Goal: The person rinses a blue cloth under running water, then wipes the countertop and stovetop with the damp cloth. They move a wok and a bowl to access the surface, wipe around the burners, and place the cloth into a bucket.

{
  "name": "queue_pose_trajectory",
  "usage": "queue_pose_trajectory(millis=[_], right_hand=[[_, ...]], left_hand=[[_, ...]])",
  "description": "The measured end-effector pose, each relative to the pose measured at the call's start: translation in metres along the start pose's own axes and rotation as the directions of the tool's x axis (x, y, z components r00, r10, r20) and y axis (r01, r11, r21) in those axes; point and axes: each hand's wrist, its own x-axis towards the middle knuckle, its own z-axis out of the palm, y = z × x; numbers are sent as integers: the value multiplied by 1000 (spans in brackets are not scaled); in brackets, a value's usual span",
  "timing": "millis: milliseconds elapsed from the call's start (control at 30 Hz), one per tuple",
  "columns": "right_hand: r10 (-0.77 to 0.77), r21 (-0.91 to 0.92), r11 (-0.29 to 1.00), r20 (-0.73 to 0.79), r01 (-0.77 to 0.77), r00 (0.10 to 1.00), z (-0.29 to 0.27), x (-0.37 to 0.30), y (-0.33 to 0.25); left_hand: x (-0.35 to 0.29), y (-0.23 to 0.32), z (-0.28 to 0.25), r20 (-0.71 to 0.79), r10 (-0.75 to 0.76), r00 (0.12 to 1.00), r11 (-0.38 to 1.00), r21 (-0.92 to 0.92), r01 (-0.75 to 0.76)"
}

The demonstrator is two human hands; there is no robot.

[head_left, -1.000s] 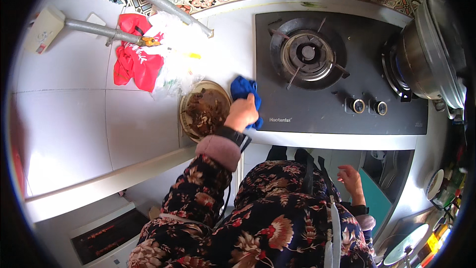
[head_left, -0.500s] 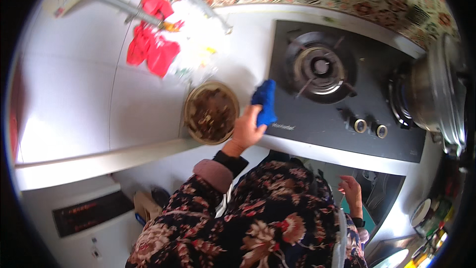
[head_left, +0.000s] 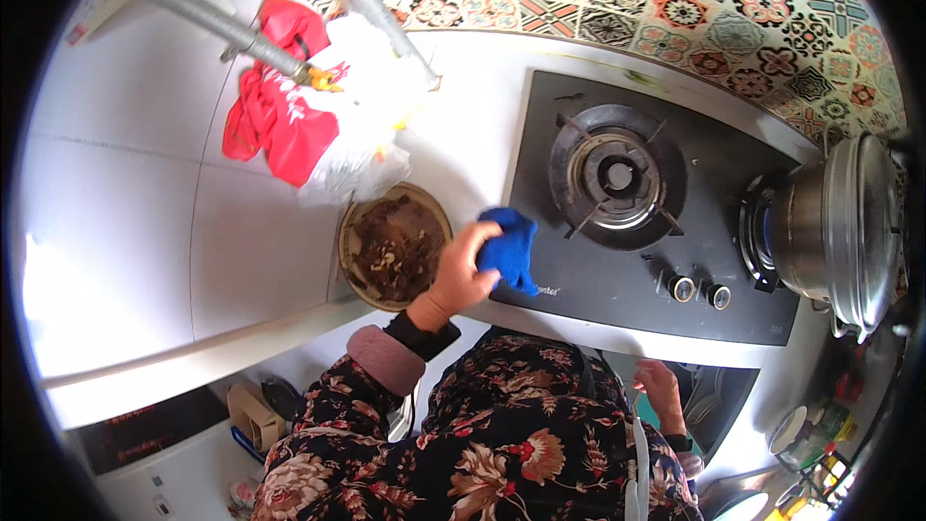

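A person's left hand (head_left: pixel 461 275) had hold of a crumpled blue cloth (head_left: pixel 509 253), its thumb and fingers closed around the cloth's left side. The cloth lay across the left edge of the cooktop (head_left: pixel 723 203), near its front-left corner, partly over the pale bench (head_left: pixel 463 125). Whether it was pressed flat or slightly raised could not be told.

The step in hand looked like wiping along that edge, judging by the grip and the cloth's place. The next move seemed to call for a firm hold on the cloth and light pressure, with the wrist kept clear of the bowl (head_left: pixel 344 253) just to the left. That bowl stood at the bench's front edge, holding dark brown food (head_left: pixel 386 241) with paler bits.

The right hand (head_left: pixel 661 391) hung below the cooktop's front edge, well apart from the cloth, fingers loosely bent and relaxed, with nothing visible in its grasp.

The left burner (head_left: pixel 619 174) bore no pan; a steel pot (head_left: pixel 810 232) stood at the cooktop's right edge. Toward the bench's back edge, left of the cooktop, lay a red plastic bag (head_left: pixel 299 140).
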Motion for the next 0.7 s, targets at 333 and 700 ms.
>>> queue_pose_trajectory(millis=[333,700], right_hand=[[159,108,984,-195,-140,968,16,-54,49],[535,647,704,-210,-294,819,99,-165,100]], left_hand=[[291,56,5,332,261,907,965,-87,-246],[410,163,292,392,457,799,861,30,-507]])
